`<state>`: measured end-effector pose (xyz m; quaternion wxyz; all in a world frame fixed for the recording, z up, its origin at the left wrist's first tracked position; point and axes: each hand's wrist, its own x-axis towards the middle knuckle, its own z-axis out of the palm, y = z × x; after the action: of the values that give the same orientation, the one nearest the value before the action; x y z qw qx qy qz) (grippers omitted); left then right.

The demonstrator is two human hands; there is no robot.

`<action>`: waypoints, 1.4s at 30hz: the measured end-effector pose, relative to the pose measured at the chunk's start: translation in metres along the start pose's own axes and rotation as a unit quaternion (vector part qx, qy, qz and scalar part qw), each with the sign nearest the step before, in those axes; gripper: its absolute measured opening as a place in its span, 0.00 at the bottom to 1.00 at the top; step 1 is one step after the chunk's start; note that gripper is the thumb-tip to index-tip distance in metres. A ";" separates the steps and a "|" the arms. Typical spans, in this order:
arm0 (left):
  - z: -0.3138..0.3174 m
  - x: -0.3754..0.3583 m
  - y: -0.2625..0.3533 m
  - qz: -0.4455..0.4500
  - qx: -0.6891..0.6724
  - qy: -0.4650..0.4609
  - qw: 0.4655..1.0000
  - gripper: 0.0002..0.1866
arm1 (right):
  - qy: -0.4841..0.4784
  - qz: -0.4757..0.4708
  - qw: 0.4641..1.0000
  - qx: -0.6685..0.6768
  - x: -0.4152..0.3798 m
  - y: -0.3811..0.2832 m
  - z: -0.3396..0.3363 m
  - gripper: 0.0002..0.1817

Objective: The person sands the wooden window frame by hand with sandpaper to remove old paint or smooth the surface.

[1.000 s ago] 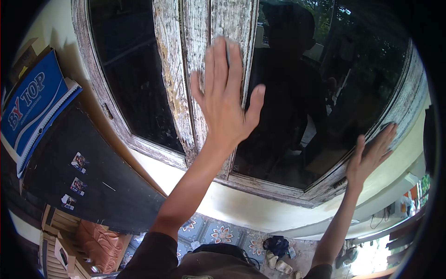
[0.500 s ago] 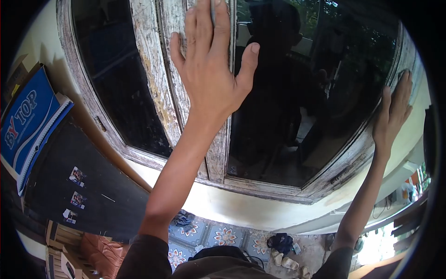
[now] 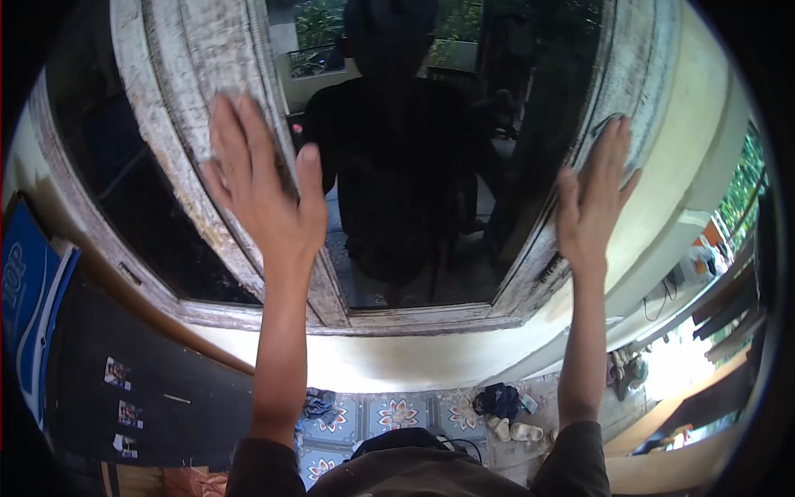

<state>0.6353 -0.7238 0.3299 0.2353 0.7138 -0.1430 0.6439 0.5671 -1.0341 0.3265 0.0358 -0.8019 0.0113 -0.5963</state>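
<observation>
In the head view, the weathered wooden window frame (image 3: 422, 320) surrounds the dark glass pane (image 3: 538, 108). Your left hand (image 3: 277, 217) lies left of the pane, fingers slightly spread, thumb apart; your right hand (image 3: 590, 228) lies right of it, fingers close together, thumb apart, a thin dark-edged piece (image 3: 605, 124) at its fingertips, unidentifiable. The wood looks stiff, rough and flaky, best met with flat fingers beside the pane, which is likely fragile.
</observation>
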 end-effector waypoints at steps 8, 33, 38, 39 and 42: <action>-0.001 -0.072 -0.011 -0.018 0.040 -0.046 0.998 0.36 | -0.085 0.003 0.996 -0.028 -0.047 -0.002 0.003 0.50; 0.015 -0.056 0.004 -0.023 0.084 -0.002 0.996 0.39 | -0.094 0.021 0.994 -0.058 -0.080 0.014 0.019 0.49; 0.010 -0.049 0.013 -0.065 0.065 -0.008 0.996 0.38 | -0.056 0.020 0.998 -0.038 -0.044 0.013 0.012 0.50; 0.009 -0.077 0.012 -0.080 0.066 -0.028 0.994 0.39 | -0.083 0.031 0.996 -0.030 -0.066 0.013 0.014 0.51; 0.009 -0.103 0.014 -0.087 0.057 -0.048 0.993 0.40 | -0.102 0.016 0.994 -0.038 -0.106 0.021 0.027 0.52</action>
<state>0.6225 -0.7503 0.2294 0.2421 0.7659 -0.0542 0.5932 0.5634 -1.0477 0.2161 0.0154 -0.8591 0.0434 -0.5097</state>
